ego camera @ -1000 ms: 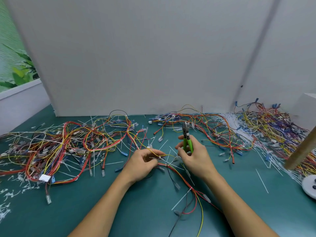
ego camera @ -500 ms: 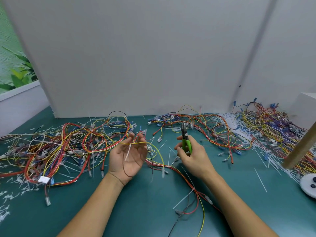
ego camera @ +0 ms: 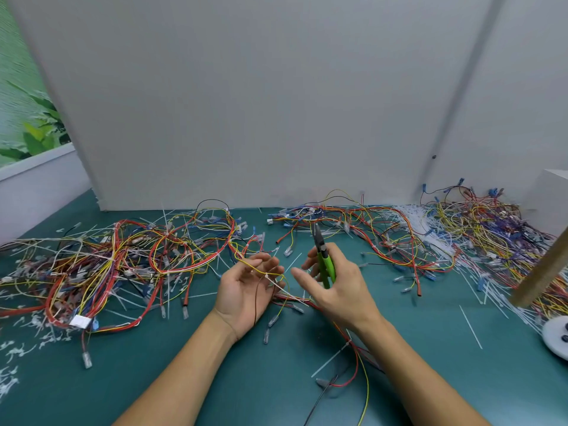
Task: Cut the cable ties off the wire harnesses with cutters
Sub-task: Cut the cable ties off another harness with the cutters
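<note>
My left hand (ego camera: 249, 290) lies palm up at table centre with relaxed fingers; thin yellow and dark wires (ego camera: 259, 273) of one harness drape across it, joined by a white cable tie (ego camera: 275, 282) near the fingertips. My right hand (ego camera: 336, 287) grips the green-handled cutters (ego camera: 324, 259), dark jaws pointing up and away; its index finger and thumb stretch toward the tie. The harness trails down between my forearms as red and yellow wires (ego camera: 353, 364).
A big tangle of wire harnesses (ego camera: 123, 265) covers the left of the green table, more lie at the back right (ego camera: 461, 232). White cut ties (ego camera: 470, 325) litter the surface. A wooden stick (ego camera: 541, 272) leans at right above a white round object (ego camera: 556, 336).
My left hand rose off the table, turned palm up and opened with the wires across it. My right hand, still holding the cutters, has extended its index finger toward the tie.
</note>
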`<move>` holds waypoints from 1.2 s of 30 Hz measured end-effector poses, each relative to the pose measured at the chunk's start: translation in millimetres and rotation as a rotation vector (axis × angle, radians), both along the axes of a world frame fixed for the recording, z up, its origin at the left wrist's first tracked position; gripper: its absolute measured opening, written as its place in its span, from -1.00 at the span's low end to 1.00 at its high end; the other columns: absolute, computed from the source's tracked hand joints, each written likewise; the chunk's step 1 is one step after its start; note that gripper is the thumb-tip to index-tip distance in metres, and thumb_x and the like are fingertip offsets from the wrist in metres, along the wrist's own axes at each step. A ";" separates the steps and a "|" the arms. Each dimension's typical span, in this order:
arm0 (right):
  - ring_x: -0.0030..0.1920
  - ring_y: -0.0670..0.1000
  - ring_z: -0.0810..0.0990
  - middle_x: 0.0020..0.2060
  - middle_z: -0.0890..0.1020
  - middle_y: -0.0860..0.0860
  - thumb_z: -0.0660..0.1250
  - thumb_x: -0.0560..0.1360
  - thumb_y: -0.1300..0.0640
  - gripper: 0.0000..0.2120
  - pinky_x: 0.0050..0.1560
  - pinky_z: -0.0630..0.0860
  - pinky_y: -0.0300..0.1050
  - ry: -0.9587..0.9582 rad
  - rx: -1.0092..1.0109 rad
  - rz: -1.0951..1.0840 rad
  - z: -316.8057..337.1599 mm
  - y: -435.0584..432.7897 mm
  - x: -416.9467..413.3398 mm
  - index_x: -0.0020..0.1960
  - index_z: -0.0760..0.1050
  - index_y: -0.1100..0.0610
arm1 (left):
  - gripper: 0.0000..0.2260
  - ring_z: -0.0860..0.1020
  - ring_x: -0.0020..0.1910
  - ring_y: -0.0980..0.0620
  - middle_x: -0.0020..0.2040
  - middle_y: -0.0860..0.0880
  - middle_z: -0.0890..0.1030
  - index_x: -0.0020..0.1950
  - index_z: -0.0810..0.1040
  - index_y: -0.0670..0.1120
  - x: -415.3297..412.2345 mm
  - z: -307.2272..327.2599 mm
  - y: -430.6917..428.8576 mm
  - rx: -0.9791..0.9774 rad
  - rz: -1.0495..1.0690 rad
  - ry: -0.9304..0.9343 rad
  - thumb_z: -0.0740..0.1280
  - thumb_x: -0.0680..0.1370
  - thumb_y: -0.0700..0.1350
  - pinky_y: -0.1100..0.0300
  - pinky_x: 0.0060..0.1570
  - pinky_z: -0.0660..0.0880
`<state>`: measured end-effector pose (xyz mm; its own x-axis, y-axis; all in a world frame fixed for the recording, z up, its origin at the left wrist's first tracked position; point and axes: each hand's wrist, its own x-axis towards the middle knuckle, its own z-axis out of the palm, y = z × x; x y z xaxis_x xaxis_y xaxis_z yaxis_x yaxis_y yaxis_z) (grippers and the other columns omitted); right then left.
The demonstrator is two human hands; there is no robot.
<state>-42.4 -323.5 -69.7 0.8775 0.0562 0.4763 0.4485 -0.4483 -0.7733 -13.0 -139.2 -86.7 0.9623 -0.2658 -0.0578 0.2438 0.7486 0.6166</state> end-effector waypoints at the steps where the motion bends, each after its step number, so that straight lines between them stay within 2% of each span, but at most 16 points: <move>1: -0.07 -0.05 0.62 -0.13 0.64 -0.17 0.56 0.46 -0.07 -0.66 -0.08 0.54 -0.23 -0.003 -0.023 0.014 -0.2 2.7 -1.6 0.06 0.48 0.02 | -0.82 0.58 -0.13 -0.09 -0.16 -0.12 0.64 -0.23 0.66 -0.13 0.1 -0.9 -1.1 0.019 0.002 0.007 0.26 0.42 -0.20 0.03 -0.04 0.46; 3: 0.05 -0.11 0.59 -0.05 0.63 -0.20 0.60 0.41 -0.12 -0.60 -0.01 0.47 -0.33 -0.005 -0.072 0.034 -1.7 7.0 -3.4 0.08 0.49 0.00 | -0.82 0.54 -0.15 -0.08 -0.18 -0.14 0.61 -0.24 0.66 -0.16 1.2 -3.9 -3.7 0.064 0.019 0.014 0.25 0.40 -0.21 0.08 -0.04 0.44; 5: 0.07 -0.15 0.58 -0.02 0.62 -0.21 0.61 0.41 -0.11 -0.59 0.03 0.44 -0.36 -0.009 -0.102 0.045 -4.0 9.7 -4.5 0.10 0.50 0.00 | -0.80 0.50 -0.18 -0.06 -0.23 -0.14 0.59 -0.27 0.68 -0.19 1.1 -5.6 -6.1 0.135 0.035 0.016 0.25 0.37 -0.22 0.13 -0.08 0.43; 9: 0.01 -0.12 0.63 -0.08 0.66 -0.18 0.56 0.48 0.03 -0.70 -0.04 0.55 -0.19 -0.003 -0.102 0.089 -6.9 11.8 -4.8 0.08 0.50 0.06 | -0.79 0.52 -0.23 -0.01 -0.29 -0.10 0.62 -0.32 0.70 -0.15 -0.4 -6.8 -8.6 0.259 -0.006 0.012 0.26 0.35 -0.20 0.15 -0.16 0.47; 11: -0.04 -0.09 0.66 -0.13 0.67 -0.19 0.51 0.51 0.11 -0.76 -0.07 0.56 -0.17 0.001 -0.112 0.108 -7.6 12.2 -4.3 0.07 0.49 0.09 | -0.78 0.61 -0.19 -0.04 -0.21 -0.11 0.69 -0.29 0.71 -0.14 -0.7 -7.3 -9.2 0.286 -0.043 -0.018 0.25 0.37 -0.19 0.13 -0.16 0.52; 13: -0.11 -0.09 0.67 -0.17 0.67 -0.24 0.48 0.53 0.17 -0.81 -0.08 0.56 -0.19 -0.016 -0.127 0.121 -8.6 12.8 -3.7 0.06 0.49 0.12 | -0.78 0.68 -0.07 -0.11 -0.08 -0.18 0.72 -0.26 0.72 -0.13 -0.6 -8.0 -9.6 0.291 -0.056 -0.046 0.26 0.38 -0.20 0.09 -0.07 0.53; 16: -0.12 -0.14 0.65 -0.16 0.65 -0.23 0.45 0.55 0.22 -0.85 -0.04 0.53 -0.27 -0.056 -0.145 0.130 -10.5 12.6 -2.9 0.05 0.50 0.14 | -0.80 0.68 -0.03 -0.15 -0.03 -0.23 0.70 -0.21 0.72 -0.14 -1.1 -8.1 -9.4 0.315 -0.051 -0.079 0.28 0.38 -0.20 0.03 -0.03 0.51; 21: -0.15 -0.13 0.61 -0.17 0.64 -0.19 0.42 0.58 0.21 -0.89 -0.08 0.51 -0.26 -0.055 -0.118 0.116 -11.0 9.9 -2.0 0.07 0.51 0.12 | -0.81 0.57 -0.03 -0.19 -0.03 -0.30 0.64 -0.13 0.68 -0.23 -1.2 -9.6 -8.0 0.341 -0.028 -0.127 0.27 0.39 -0.27 -0.08 0.02 0.47; 23: -0.16 -0.11 0.62 -0.18 0.65 -0.17 0.42 0.59 0.21 -0.89 -0.10 0.49 -0.31 -0.064 -0.085 0.088 -8.9 8.7 -1.7 0.06 0.51 0.11 | -0.81 0.56 -0.04 -0.17 -0.03 -0.30 0.62 -0.08 0.67 -0.26 -1.5 -10.2 -6.9 0.375 -0.018 -0.156 0.29 0.41 -0.33 -0.03 -0.04 0.47; 26: -0.15 -0.14 0.64 -0.17 0.64 -0.18 0.43 0.58 0.22 -0.87 -0.09 0.46 -0.42 -0.072 -0.008 0.032 -5.6 6.7 -1.1 0.06 0.51 0.09 | -0.85 0.62 -0.12 -0.10 -0.12 -0.24 0.64 -0.07 0.69 -0.23 -3.2 -10.9 -6.3 0.399 -0.043 -0.212 0.41 0.40 -0.34 0.10 -0.12 0.56; 28: -0.13 -0.14 0.64 -0.14 0.64 -0.20 0.44 0.58 0.23 -0.84 -0.08 0.46 -0.42 -0.064 0.019 0.014 -4.0 6.1 -1.1 0.05 0.50 0.04 | -0.85 0.64 -0.13 -0.06 -0.15 -0.20 0.66 -0.07 0.72 -0.18 -4.0 -12.8 -6.9 0.416 -0.050 -0.254 0.49 0.39 -0.34 0.12 -0.09 0.58; 31: -0.14 -0.14 0.64 -0.14 0.64 -0.18 0.45 0.57 0.24 -0.81 -0.08 0.46 -0.44 -0.061 0.028 0.017 -3.3 6.9 -1.7 0.04 0.49 0.01 | -0.86 0.64 -0.17 -0.01 -0.16 -0.14 0.67 -0.11 0.72 -0.14 -4.6 -14.4 -8.4 0.466 -0.008 -0.285 0.50 0.35 -0.25 0.15 -0.06 0.60; 34: -0.14 -0.12 0.64 -0.17 0.65 -0.15 0.46 0.56 0.23 -0.82 -0.07 0.47 -0.44 -0.056 0.042 0.034 -2.8 8.5 -2.5 0.02 0.50 0.00 | -0.90 0.59 -0.25 0.03 -0.20 -0.10 0.64 -0.13 0.68 -0.14 -5.2 -15.0 -10.1 0.474 0.022 -0.292 0.49 0.36 -0.22 0.20 -0.12 0.61; 36: -0.16 -0.11 0.63 -0.16 0.65 -0.12 0.46 0.55 0.21 -0.84 -0.06 0.51 -0.34 0.006 0.093 0.051 -2.7 8.4 -1.1 0.01 0.52 0.02 | -0.90 0.57 -0.27 0.04 -0.22 -0.09 0.61 -0.11 0.64 -0.16 -5.7 -14.9 -10.8 0.451 0.008 -0.289 0.47 0.40 -0.21 0.20 -0.15 0.60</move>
<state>-43.5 -315.1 -72.4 0.8774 0.0570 0.4763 0.4642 -0.3512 -0.8131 -18.7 -150.0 -101.6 0.9579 -0.2682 0.1028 0.0119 0.3948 0.9187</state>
